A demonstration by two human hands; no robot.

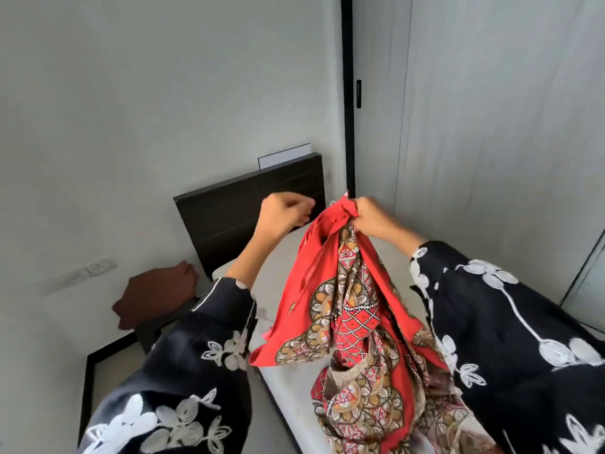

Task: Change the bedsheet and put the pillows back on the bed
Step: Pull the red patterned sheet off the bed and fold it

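Head view, down over bed

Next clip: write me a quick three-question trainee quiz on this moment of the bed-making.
1. The red sheet hangs over: A) a bare mattress B) a made bed C) the floor.
2. True or false: the brown cloth lies on the mattress.
3. Fill in: the ___ hand grips the sheet's bunched top.
Key: 1 A; 2 false, it lies beside the bed; 3 right hand.
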